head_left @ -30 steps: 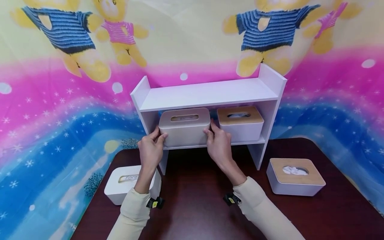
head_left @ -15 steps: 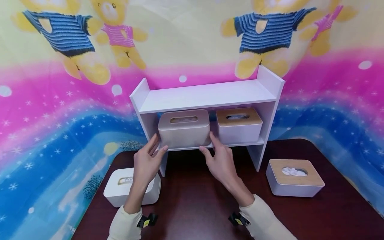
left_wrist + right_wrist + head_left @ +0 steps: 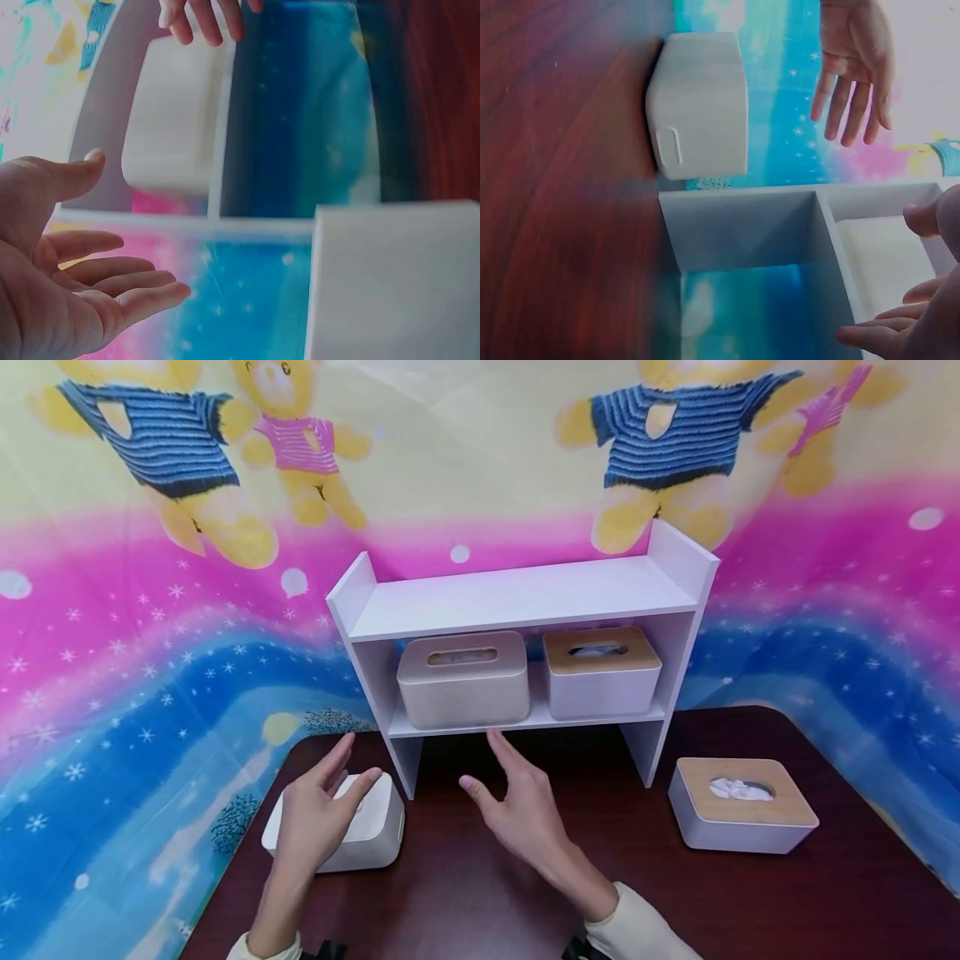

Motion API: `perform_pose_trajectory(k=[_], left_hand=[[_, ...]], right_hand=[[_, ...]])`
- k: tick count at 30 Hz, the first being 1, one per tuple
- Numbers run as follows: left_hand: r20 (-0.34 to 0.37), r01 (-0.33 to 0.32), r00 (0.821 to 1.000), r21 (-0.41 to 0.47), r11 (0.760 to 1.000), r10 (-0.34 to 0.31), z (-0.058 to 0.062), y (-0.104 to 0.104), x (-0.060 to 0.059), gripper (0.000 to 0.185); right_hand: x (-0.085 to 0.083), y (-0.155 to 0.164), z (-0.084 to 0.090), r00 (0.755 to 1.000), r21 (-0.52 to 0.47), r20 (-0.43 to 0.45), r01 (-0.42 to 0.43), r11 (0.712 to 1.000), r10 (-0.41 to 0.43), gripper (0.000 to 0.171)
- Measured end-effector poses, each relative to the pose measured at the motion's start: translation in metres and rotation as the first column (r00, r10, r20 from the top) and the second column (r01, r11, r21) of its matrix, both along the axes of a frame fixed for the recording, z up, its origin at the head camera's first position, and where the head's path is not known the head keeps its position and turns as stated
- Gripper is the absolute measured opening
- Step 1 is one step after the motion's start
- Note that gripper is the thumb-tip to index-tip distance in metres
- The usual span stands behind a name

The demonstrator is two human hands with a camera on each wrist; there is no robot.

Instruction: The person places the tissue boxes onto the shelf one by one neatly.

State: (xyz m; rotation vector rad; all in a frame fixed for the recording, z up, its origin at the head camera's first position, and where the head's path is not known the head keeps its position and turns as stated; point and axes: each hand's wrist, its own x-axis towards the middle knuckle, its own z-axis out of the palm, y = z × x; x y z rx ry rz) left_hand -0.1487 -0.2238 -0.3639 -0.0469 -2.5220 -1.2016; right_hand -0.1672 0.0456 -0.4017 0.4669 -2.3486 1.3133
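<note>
Hands first, nearest to me: my left hand [image 3: 315, 814] hovers with fingers straight and spread above the white tissue box [image 3: 371, 835] at the left of the tabletop [image 3: 487, 893], holding nothing. The left wrist view shows its palm bare and fingers relaxed. My right hand [image 3: 521, 806] is likewise spread and holds nothing, over the dark wood near the tabletop's middle, its fingertips pointing toward the shelf unit [image 3: 517, 597].

Right of my hands, well apart from them, a wood-lidded tissue box [image 3: 738, 806] sits on the tabletop with white tissue showing in its slot.

Farther back stands the white shelf unit. On its lower shelf, at the left, rests the beige tissue box [image 3: 462, 681], upright, slot facing up, apart from both of my hands. Just beside it on the right sits a second wood-lidded box [image 3: 600, 670]; a narrow gap separates the two.

Behind the shelf unit hangs a backdrop [image 3: 150, 610] printed with bears in striped shirts above pink and blue bands with stars.
</note>
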Motion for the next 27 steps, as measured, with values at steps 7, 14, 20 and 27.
perform_pose_trajectory(k=[7,14,20,27], left_hand=[[0.080,-0.025,0.996,-0.119,0.993,0.035,-0.008,-0.029,0.008,0.079],[0.214,-0.033,0.974,-0.163,0.986,0.068,-0.020,-0.059,0.012,0.089],[0.286,-0.058,0.953,-0.159,0.986,0.103,-0.034,-0.084,0.011,0.093],[0.357,-0.075,0.925,-0.159,0.984,0.128,-0.048,-0.106,0.010,0.100]], right_hand=[[-0.002,-0.011,-0.010,0.993,-0.007,0.109,-0.051,0.999,0.051,0.079],[-0.012,-0.026,-0.030,0.976,0.009,0.179,-0.125,0.992,0.121,0.082],[-0.016,-0.043,-0.047,0.953,0.050,0.240,-0.202,0.978,0.184,0.086],[-0.017,-0.061,-0.062,0.931,0.080,0.295,-0.248,0.966,0.214,0.090]])
